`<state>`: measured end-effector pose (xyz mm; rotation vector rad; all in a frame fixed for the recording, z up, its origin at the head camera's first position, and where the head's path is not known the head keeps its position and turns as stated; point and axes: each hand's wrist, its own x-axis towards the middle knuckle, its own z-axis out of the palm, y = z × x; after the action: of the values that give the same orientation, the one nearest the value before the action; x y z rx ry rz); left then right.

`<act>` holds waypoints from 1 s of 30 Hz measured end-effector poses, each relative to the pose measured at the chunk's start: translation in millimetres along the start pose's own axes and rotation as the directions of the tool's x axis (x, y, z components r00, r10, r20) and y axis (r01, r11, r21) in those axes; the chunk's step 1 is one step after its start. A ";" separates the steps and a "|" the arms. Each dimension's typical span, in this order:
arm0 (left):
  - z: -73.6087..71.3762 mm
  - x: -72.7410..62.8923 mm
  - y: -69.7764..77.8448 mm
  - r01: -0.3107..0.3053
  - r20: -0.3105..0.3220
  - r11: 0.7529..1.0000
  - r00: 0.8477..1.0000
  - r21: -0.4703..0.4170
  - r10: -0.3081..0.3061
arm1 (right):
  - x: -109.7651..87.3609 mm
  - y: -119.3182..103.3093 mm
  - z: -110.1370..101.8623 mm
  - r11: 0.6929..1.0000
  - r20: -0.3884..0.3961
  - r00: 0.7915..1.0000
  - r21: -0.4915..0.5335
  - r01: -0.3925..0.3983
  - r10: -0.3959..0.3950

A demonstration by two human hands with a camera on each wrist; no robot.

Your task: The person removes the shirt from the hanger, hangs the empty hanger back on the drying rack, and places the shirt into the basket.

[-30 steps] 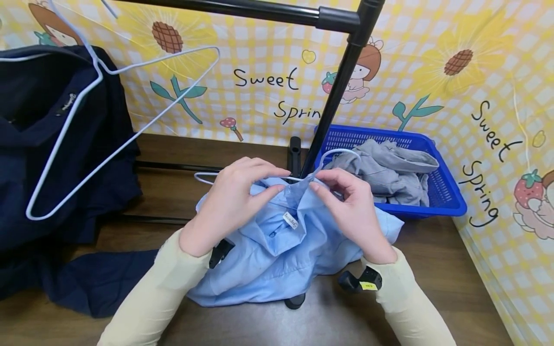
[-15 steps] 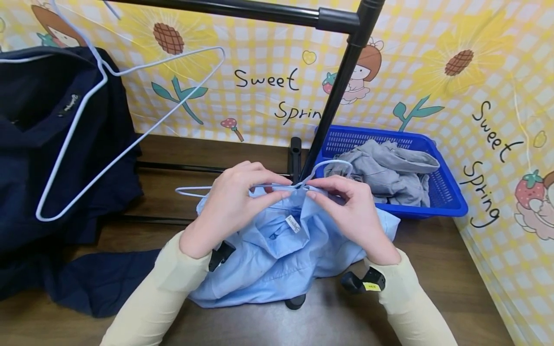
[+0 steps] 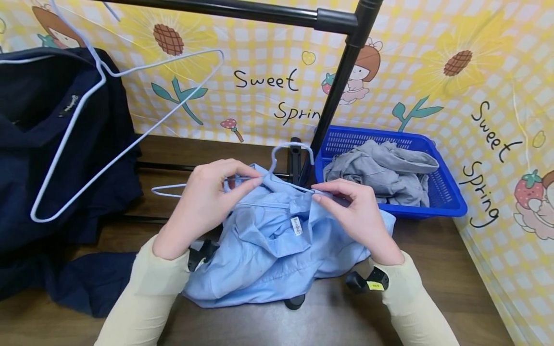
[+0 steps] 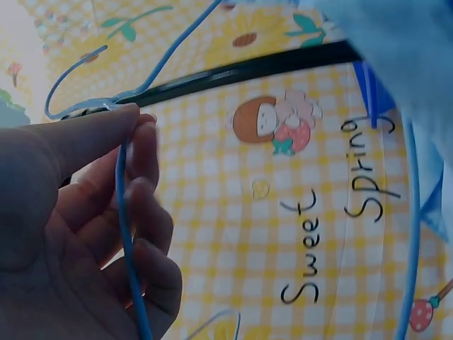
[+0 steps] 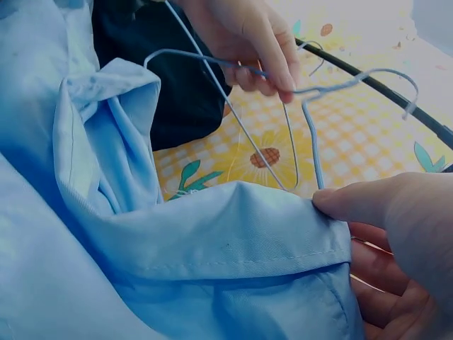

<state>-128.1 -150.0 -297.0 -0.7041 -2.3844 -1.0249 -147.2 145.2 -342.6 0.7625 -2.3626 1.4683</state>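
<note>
A light blue shirt (image 3: 268,269) lies bunched in front, its white label (image 3: 296,226) showing inside the collar. A light blue wire hanger (image 3: 273,158) is partly inside the neck opening, its hook pointing up. My left hand (image 3: 203,197) pinches the hanger just beside the hook, thumb against fingertips; in the left wrist view its wire (image 4: 127,234) runs along the curled fingers. With thumb and fingers, my right hand (image 3: 357,209) pinches the shirt's edge where the hanger's other arm meets it. The right wrist view shows the right thumb (image 5: 354,202) on the stitched fabric band (image 5: 241,234).
A black clothes rack (image 3: 337,91) stands in front. An unused hanger (image 3: 69,129) and a navy garment (image 3: 34,158) hang at the left, dark cloth trailing on the brown floor. Behind on the right, a blue basket (image 3: 450,197) holds grey clothing (image 3: 385,163). A yellow checked sheet covers the wall.
My left hand has moved left with the hanger, and the hook has swung up and left. The hands are farther apart; the right keeps its pinch on the shirt's edge.
</note>
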 end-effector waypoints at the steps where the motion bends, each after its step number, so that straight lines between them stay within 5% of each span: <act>1: -2.8 -0.6 -1.5 0.011 -0.006 1.000 1.000 -0.008 -0.011 | 0.0 0.8 -0.7 1.000 -0.003 1.000 -0.006 -0.004 0.004; 8: -17.7 -6.1 -10.2 0.084 -0.026 0.996 0.996 -0.029 -0.085 | -0.8 5.7 -3.6 0.999 -0.004 0.999 -0.015 -0.044 0.044; 14: -15.9 -6.7 -9.1 0.098 -0.032 0.994 0.994 -0.054 -0.100 | -1.8 7.9 -2.0 0.998 0.007 0.999 -0.020 -0.052 0.052; 30: -32.6 -13.4 -7.6 0.151 -0.182 0.988 0.971 -0.022 -0.153 | -5.2 14.8 -7.2 0.993 0.033 0.993 -0.043 -0.108 0.109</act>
<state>-115.9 -182.8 -288.4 -0.4143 -2.3017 -1.1116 -151.5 158.3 -352.9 0.6652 -2.4884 1.4543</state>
